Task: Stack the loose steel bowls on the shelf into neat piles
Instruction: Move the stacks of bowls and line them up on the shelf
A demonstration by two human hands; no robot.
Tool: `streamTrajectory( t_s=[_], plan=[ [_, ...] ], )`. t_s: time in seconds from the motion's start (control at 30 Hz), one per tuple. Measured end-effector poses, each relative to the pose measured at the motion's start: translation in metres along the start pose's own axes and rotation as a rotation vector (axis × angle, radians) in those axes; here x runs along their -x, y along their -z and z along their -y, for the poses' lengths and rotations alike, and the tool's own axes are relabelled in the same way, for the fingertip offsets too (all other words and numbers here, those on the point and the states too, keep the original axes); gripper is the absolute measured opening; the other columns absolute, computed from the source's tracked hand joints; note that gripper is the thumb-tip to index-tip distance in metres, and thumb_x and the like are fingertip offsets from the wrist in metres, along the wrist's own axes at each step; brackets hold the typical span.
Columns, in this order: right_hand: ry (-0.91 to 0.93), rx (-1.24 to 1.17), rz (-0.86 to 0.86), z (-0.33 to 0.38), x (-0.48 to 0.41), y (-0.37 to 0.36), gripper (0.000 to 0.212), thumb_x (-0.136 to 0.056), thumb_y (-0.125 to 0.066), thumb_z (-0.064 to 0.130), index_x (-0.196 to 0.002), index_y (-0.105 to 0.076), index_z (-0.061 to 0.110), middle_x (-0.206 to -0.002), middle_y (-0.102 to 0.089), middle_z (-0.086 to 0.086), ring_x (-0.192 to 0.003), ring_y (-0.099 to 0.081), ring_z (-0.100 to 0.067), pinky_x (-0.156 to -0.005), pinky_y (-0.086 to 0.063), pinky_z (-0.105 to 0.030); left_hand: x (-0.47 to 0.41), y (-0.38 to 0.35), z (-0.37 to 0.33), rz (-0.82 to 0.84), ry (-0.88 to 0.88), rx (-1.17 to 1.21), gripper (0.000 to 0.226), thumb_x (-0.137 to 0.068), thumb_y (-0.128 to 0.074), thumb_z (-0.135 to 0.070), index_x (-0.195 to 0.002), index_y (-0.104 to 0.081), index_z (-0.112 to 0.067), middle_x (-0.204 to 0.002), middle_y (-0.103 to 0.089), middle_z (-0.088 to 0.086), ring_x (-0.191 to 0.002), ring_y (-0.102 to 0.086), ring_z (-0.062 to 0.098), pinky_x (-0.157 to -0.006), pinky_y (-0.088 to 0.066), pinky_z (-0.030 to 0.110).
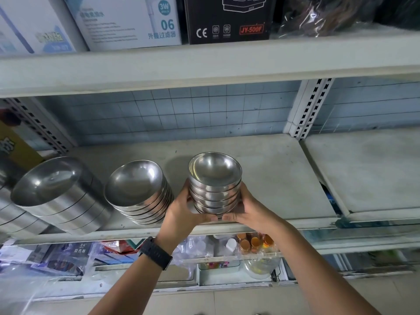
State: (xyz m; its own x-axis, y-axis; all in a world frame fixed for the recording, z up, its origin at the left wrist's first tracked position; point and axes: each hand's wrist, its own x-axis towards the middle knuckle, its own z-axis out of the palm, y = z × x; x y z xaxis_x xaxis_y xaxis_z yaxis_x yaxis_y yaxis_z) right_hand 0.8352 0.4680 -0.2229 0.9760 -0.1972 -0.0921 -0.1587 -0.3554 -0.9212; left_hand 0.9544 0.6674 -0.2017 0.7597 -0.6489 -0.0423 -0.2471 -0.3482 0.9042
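The grip was two-handed: left hand (183,211) and right hand (251,209) curled round the pile of steel bowls (214,189) at the near edge of the shelf (284,178), seemingly resting there. The sound move was squaring the rims, then sliding it farther in, clear of the neighbouring pile (136,192) to its left.

- Left hand (181,210) and right hand (252,212), both bare, on bare forearms visible up to the near edge.
- Black wristwatch (156,253) with a wide, textured strap on the left wrist.
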Motion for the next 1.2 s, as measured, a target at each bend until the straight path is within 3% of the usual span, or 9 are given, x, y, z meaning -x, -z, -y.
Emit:
streamTrajectory(
  t_s=[0.1,0.3,0.43,0.57,0.63,0.7,0.87,0.97,1.2],
  plan=[
    [0.012,0.023,0.016,0.002,-0.002,0.0,0.096,-0.082,-0.085,0.024,-0.147,-0.015,0.038,-0.14,-0.042,0.018,-0.128,-0.044,0.013,-0.104,-0.039,-0.011,0.0,0.0,-0.002,-0.015,-0.012,-0.022,0.102,-0.048,-0.101,-0.038,-0.137,-0.051,-0.028,-0.116,-0.069,-0.024,-0.109,-0.063,-0.006,-0.095,-0.053,0.023],
    [0.1,0.164,0.035,0.003,-0.003,0.004,0.1,-0.079,-0.086,0.031,-0.152,-0.017,0.033,-0.137,-0.045,0.02,-0.131,-0.049,-0.001,-0.113,-0.044,-0.034,0.001,-0.001,-0.007,-0.035,-0.073,-0.055,0.106,-0.051,-0.1,-0.032,-0.143,-0.047,-0.027,-0.117,-0.066,-0.028,-0.106,-0.061,-0.016,-0.088,-0.048,0.008],
    [0.117,0.257,0.039,0.007,-0.002,0.005,0.094,-0.08,-0.085,0.024,-0.146,-0.019,0.036,-0.138,-0.045,0.011,-0.129,-0.051,-0.001,-0.109,-0.047,-0.029,0.001,0.0,-0.01,-0.036,-0.111,-0.069,0.111,-0.052,-0.1,-0.027,-0.147,-0.042,-0.028,-0.116,-0.062,-0.034,-0.104,-0.057,-0.023,-0.085,-0.042,0.0],
    [0.1,0.19,0.018,0.016,-0.002,0.003,0.069,-0.087,-0.074,-0.004,-0.14,-0.036,0.017,-0.127,-0.054,0.0,-0.113,-0.062,0.001,-0.091,-0.054,-0.021,-0.001,0.003,-0.009,0.003,-0.123,-0.061,0.116,-0.05,-0.1,-0.034,-0.149,-0.039,-0.03,-0.123,-0.067,-0.022,-0.113,-0.061,-0.008,-0.095,-0.047,0.012],
    [0.017,0.035,0.042,0.018,-0.002,0.003,0.075,-0.082,-0.08,0.0,-0.143,-0.037,0.011,-0.12,-0.053,0.015,-0.104,-0.057,0.019,-0.089,-0.049,-0.009,-0.001,0.004,-0.008,0.015,-0.12,-0.048,0.117,-0.05,-0.099,-0.038,-0.149,-0.039,-0.03,-0.125,-0.067,-0.02,-0.114,-0.063,-0.004,-0.098,-0.049,0.016],
    [0.015,-0.059,0.011,0.018,-0.001,0.005,0.081,-0.075,-0.086,-0.002,-0.14,-0.038,0.012,-0.123,-0.054,0.014,-0.108,-0.057,0.016,-0.087,-0.048,-0.009,-0.001,0.004,-0.007,0.03,-0.107,-0.014,0.12,-0.05,-0.099,-0.042,-0.151,-0.036,-0.029,-0.128,-0.066,-0.017,-0.115,-0.063,-0.001,-0.102,-0.051,0.026],
    [-0.012,-0.068,-0.077,0.026,0.0,0.003,0.081,-0.062,-0.096,0.024,-0.124,-0.047,0.039,-0.122,-0.063,0.014,-0.11,-0.061,0.009,-0.087,-0.05,-0.012,-0.002,0.007,-0.003,0.064,-0.062,0.093,0.123,-0.053,-0.098,-0.045,-0.155,-0.032,-0.025,-0.132,-0.066,-0.011,-0.12,-0.064,0.009,-0.108,-0.049,0.042],
    [-0.04,-0.058,-0.076,0.023,-0.002,0.004,0.075,-0.062,-0.095,0.024,-0.118,-0.047,0.04,-0.117,-0.062,0.017,-0.102,-0.059,0.018,-0.081,-0.047,-0.005,0.001,0.006,-0.001,0.051,-0.044,0.119,0.117,-0.055,-0.098,-0.045,-0.153,-0.036,-0.026,-0.129,-0.068,-0.01,-0.118,-0.065,0.009,-0.108,-0.049,0.042],
    [-0.088,-0.026,-0.083,0.02,-0.003,0.002,0.101,-0.049,-0.096,0.054,-0.132,-0.04,0.046,-0.124,-0.061,0.021,-0.116,-0.057,0.009,-0.098,-0.048,-0.023,0.003,0.004,0.002,0.037,-0.04,0.15,0.127,-0.047,-0.097,-0.052,-0.155,-0.033,-0.029,-0.129,-0.067,-0.016,-0.118,-0.064,0.004,-0.107,-0.05,0.034]
  ],
)
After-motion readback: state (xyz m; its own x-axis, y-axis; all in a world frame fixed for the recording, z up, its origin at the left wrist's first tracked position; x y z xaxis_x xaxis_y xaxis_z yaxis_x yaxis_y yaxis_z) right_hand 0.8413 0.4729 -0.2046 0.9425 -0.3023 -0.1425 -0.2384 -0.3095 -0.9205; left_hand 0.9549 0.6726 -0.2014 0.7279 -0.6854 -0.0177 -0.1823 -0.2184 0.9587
